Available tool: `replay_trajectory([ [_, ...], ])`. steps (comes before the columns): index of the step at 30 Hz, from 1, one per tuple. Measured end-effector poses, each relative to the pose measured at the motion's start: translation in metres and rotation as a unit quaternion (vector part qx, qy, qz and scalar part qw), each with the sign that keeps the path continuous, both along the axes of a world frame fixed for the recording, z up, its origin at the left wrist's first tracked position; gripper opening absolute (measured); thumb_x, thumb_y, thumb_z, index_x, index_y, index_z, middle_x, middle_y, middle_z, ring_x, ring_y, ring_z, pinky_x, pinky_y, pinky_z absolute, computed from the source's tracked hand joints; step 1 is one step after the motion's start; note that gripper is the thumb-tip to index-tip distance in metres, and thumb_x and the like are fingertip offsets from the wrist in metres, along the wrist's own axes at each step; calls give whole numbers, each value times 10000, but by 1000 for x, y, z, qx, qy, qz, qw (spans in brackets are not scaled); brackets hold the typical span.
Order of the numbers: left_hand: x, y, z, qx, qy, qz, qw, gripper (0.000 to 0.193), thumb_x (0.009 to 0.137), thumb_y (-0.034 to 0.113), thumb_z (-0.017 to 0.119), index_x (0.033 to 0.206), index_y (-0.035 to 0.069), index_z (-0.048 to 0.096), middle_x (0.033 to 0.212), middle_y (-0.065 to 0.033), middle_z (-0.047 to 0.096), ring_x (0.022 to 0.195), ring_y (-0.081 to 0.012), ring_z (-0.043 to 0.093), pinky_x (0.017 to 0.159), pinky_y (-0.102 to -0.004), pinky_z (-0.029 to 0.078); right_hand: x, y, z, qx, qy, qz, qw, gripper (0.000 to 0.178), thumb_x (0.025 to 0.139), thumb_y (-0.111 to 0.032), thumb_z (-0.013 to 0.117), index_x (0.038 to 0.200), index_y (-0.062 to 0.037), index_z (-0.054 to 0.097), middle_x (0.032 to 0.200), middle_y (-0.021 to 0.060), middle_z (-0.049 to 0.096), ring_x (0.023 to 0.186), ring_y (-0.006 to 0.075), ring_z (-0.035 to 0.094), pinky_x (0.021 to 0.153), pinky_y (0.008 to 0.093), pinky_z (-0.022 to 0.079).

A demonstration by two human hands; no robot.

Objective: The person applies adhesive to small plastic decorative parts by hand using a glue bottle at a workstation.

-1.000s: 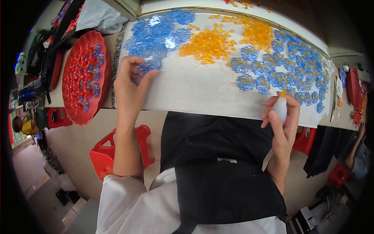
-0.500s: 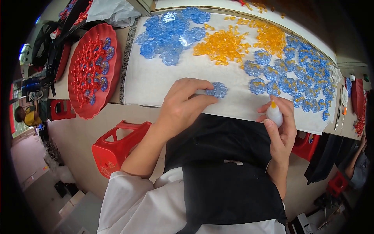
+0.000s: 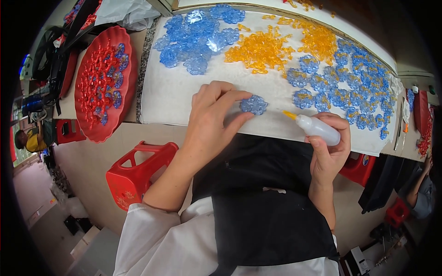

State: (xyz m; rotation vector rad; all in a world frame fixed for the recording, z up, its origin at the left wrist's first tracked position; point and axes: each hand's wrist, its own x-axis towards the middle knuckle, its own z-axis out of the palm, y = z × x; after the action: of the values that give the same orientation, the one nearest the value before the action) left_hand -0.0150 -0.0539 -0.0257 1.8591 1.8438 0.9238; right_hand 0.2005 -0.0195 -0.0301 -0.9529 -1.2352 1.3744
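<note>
Left hand (image 3: 206,124): holds one blue flower-shaped piece (image 3: 255,106) between thumb and finger
Right hand (image 3: 328,158): grasps white squeeze bottle (image 3: 318,129), yellow nozzle (image 3: 289,115) toward this piece

Cloth (image 3: 170,96) spread on worktop (image 3: 407,148). Disc heap (image 3: 198,39) back left, two piles of small bits (image 3: 260,49) back middle, bit-topped discs (image 3: 340,97) crowding right side. Single disc (image 3: 254,105) front middle, between left hand (image 3: 202,119) and bottle (image 3: 324,132) in right hand (image 3: 328,156). Tray (image 3: 130,78) left of cloth, stuff inside. Stool (image 3: 124,179) on floor (image 3: 99,156), left of left forearm (image 3: 172,179).
</note>
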Motion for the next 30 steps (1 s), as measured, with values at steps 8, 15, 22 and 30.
replay_trajectory([
  [8, 21, 5, -4, 52, 1, 3, 999, 309, 624, 123, 742, 914, 118, 633, 888, -16, 541, 836, -206, 491, 728, -318, 326, -8, 5, -10, 121, -30, -15, 992, 354, 655, -24, 758, 918, -14, 521, 902, 107, 570, 815, 164, 543, 740, 255, 430],
  [15, 22, 6, -6, 51, 0, 4, 999, 307, 620, 133, 746, 904, 125, 628, 894, -4, 534, 836, -200, 490, 718, -321, 320, -11, 6, -12, 180, -89, -7, 980, 370, 623, -26, 788, 904, -11, 549, 849, 88, 575, 757, 145, 526, 684, 240, 420],
  [22, 21, 6, -5, 55, 2, 2, 998, 311, 616, 133, 747, 902, 123, 626, 892, -6, 533, 833, -199, 491, 716, -321, 320, -13, 7, -13, 194, -96, -6, 976, 385, 616, -33, 799, 914, -11, 556, 835, 82, 573, 735, 137, 517, 672, 231, 412],
  [30, 22, 6, -6, 57, 4, 1, 998, 310, 615, 135, 748, 898, 119, 623, 886, -8, 533, 828, -202, 491, 713, -321, 320, -14, 6, -14, 198, -96, -8, 975, 393, 613, -41, 803, 914, -10, 553, 836, 81, 571, 736, 136, 516, 674, 232, 413],
])
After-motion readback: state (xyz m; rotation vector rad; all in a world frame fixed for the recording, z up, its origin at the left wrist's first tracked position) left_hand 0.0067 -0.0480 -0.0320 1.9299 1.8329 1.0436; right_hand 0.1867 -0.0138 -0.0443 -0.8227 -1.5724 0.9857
